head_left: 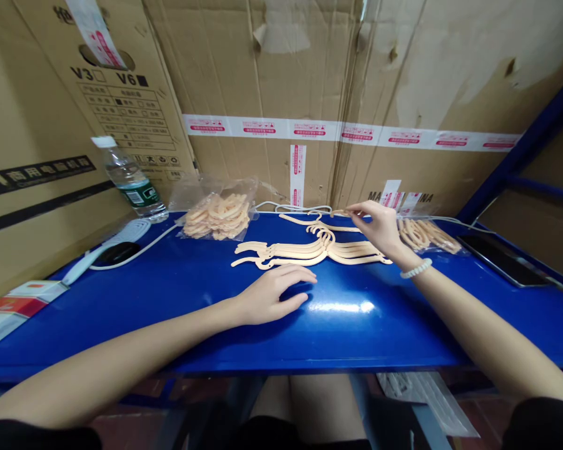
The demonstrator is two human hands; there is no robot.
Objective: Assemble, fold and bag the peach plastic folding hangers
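Observation:
Several beige plastic clothes hangers (300,251) lie in an overlapping row on the blue table, their hooks gathered in the middle. Behind them a single beige hanger (303,220) lies apart. My left hand (274,294) is just in front of the row, fingers extended and thumb apart, holding nothing. Beyond the row's right half, my right hand (375,222) pinches a small beige plastic piece (338,213) between thumb and fingertips. Its full shape is partly hidden by the fingers. A pearl-like bracelet circles the right wrist.
Clear bags of beige plastic parts lie at left (218,215) and right (426,234). At left are a water bottle (134,181), white brush-like object (107,247) and small box (19,309). A dark phone (502,259) lies right. Cardboard (263,75) backs the blue table (169,294).

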